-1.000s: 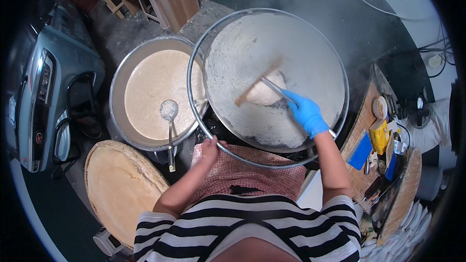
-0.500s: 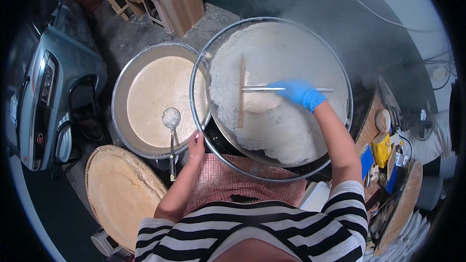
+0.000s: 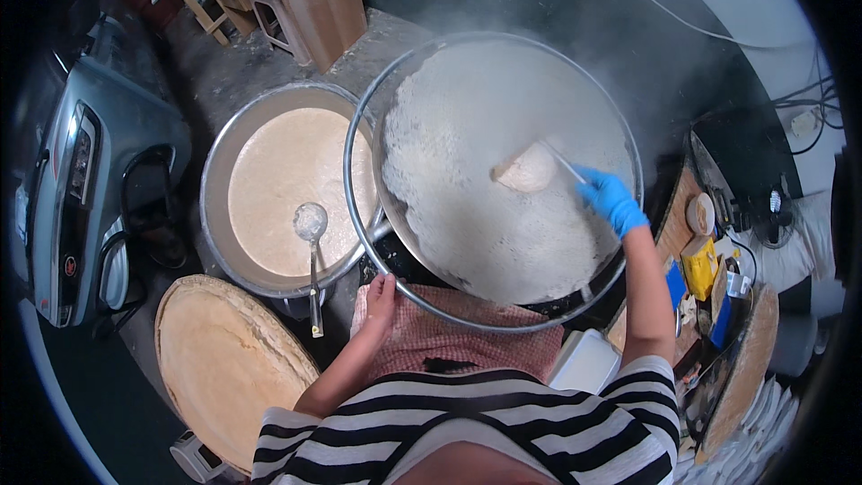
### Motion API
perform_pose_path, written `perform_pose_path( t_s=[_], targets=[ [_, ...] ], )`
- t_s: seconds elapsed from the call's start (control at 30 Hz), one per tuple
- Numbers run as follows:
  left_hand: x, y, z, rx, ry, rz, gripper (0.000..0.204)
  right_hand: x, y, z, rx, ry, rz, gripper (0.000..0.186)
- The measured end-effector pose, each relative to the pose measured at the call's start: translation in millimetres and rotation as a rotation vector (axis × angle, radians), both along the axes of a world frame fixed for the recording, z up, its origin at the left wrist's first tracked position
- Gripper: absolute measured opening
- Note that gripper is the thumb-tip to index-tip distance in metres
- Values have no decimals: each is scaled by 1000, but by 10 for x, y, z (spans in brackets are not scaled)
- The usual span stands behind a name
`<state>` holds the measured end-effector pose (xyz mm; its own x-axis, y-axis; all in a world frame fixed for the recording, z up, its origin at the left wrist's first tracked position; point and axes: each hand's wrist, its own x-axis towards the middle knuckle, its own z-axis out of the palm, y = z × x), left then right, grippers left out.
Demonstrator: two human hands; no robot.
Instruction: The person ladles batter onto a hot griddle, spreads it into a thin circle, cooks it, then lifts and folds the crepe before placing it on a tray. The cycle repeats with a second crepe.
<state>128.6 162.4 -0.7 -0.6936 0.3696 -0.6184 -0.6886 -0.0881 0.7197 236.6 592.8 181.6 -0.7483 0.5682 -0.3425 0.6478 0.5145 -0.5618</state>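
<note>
Striped top [image 3: 503, 386], black and white bands, running across the chest. Sleeves short: left sleeve [image 3: 285, 427] and right sleeve [image 3: 642, 386] both carry the same stripes and stop above the forearms. Neckline [image 3: 422, 442] is whitish, edged by dark bands. Below the top, red-and-white small-check cloth [image 3: 503, 328], apron or skirt, can't tell which; black patch [image 3: 446, 365] near the waist. Right hand [image 3: 612, 201]: bright blue thin glove [image 3: 623, 207], wrinkled, ends at wrist. Left hand [image 3: 382, 301]: bare. Both forearms [image 3: 648, 296] uncovered.
</note>
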Motion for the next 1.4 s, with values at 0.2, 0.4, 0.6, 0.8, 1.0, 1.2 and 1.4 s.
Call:
perform_pose_path(
  t_s=[0.2, 0.4, 0.6, 0.8, 1.0, 1.2, 1.4],
  targets=[
    [376, 21, 88, -9, -74, -168, 22, 629, -1119, -95, 33, 28, -114, 42],
    [595, 112, 144, 80, -121, -231, 23, 840, -2133, -132, 105, 101, -93, 45],
    [711, 108, 221, 94, -128, -281, 22, 883, -2491, -144, -158, 320, -196, 45],
    [780, 175, 205, -42, -13, -340, 21, 683, -1317, 83, -376, 386, -211, 37],
    [693, 185, 211, -170, 92, -296, 15, 222, -301, -239, -269, -74, 200, 29],
    [-38, 17, 99, -134, 63, -349, 16, -1405, -835, -197, -110, -194, 440, 40],
    [-517, -29, 254, -129, -23, -400, 20, -2355, -1791, -74, -91, 14, 576, 45]
  ],
)
